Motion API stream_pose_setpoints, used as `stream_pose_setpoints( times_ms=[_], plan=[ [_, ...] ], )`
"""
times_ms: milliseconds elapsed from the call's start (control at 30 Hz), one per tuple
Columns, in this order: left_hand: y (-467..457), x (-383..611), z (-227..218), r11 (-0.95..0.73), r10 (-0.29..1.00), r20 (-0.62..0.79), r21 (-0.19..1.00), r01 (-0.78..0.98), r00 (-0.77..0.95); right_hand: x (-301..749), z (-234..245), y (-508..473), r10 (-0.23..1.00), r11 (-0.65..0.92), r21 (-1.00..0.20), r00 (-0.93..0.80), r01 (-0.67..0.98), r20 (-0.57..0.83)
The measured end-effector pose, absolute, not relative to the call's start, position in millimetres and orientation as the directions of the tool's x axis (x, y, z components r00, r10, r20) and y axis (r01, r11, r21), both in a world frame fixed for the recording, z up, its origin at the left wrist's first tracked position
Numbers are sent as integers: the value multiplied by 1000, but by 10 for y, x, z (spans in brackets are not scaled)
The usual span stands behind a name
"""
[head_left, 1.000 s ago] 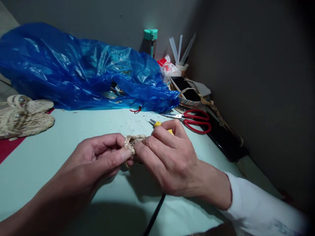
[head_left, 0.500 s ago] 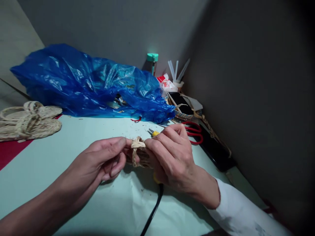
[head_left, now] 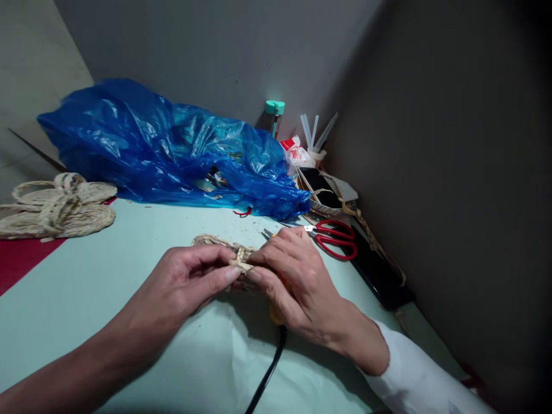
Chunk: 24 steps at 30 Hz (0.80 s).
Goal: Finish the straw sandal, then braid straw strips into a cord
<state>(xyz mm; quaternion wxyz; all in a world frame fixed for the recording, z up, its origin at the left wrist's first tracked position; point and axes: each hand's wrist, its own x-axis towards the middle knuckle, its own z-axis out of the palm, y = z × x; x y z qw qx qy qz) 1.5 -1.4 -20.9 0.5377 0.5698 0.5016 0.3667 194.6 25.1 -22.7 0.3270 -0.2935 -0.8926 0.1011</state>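
Between my two hands is a small woven straw sandal [head_left: 207, 240] with a braided strap [head_left: 240, 259] across it. My left hand [head_left: 190, 282] is closed, thumb and index finger pinching the strap from the left. From the right, my right hand [head_left: 297, 276] grips the same strap with thumb and fingertips; its other fingers are partly hidden. Under my right hand lies a yellow tool [head_left: 276, 313], mostly covered, with a pointed grey tip beyond the knuckles and a black cord [head_left: 269, 371] running toward me.
Red-handled scissors [head_left: 334, 238] lie right of my right hand, near a dark flat object [head_left: 379, 276]. A big blue plastic bag [head_left: 172, 149] spreads along the back. More straw sandals [head_left: 64, 210] rest at left on red material. A phone [head_left: 321, 187] sits in a basket at back right.
My left hand has turned, its thumb now pressing the strap from the near side. The sandal is tilted differently, showing more of its far left end. The view has shifted slightly.
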Motion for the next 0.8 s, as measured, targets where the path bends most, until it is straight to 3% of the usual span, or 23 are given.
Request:
stream_pose_setpoints(
  times_ms=[133,267,467,633,800],
  plan=[
    [-24,40,-245,44,975,-92,972,231,201,1925,-256,248,621,781,-390,-664,487,415],
    [-29,46,-299,140,959,-180,972,187,217,1931,-263,247,655,743,-454,-675,493,339],
    [-11,41,-282,277,918,-276,960,38,285,1916,-239,227,654,728,-536,-667,427,357],
    [-21,40,-280,312,903,-312,949,48,296,1862,-298,188,618,770,-480,-676,419,401],
    [-51,36,-365,184,951,-209,975,126,226,1861,-339,181,553,830,-386,-691,403,466]
  ],
)
